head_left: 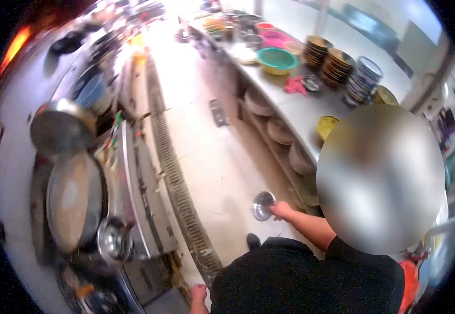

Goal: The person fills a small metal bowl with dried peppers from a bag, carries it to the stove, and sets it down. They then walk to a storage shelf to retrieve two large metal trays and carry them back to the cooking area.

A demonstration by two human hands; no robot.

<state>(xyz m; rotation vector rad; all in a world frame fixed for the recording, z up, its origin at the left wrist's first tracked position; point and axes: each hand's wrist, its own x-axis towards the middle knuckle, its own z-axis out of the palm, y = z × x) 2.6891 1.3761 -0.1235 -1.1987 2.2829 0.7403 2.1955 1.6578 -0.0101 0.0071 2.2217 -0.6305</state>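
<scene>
My right hand (280,210) is closed on the rim of a small shiny metal bowl (263,205), held out over the floor beside the counter. The bowl is tilted, with its hollow side partly in view. My left hand (199,292) hangs low near the bottom edge of the view, over the floor drain's side. Its fingers look curled in, and nothing shows in them. My black shirt fills the bottom middle, with one dark shoe (253,241) beyond it.
On the left, a stove line carries a large round pan (70,201), a tilted metal pot (62,128) and a shiny metal bowl (114,239). A drain grate (177,199) runs along the floor. The right-hand counter (303,112) bears bowl stacks (362,81) and a green basin (277,58). A blurred oval hides the right.
</scene>
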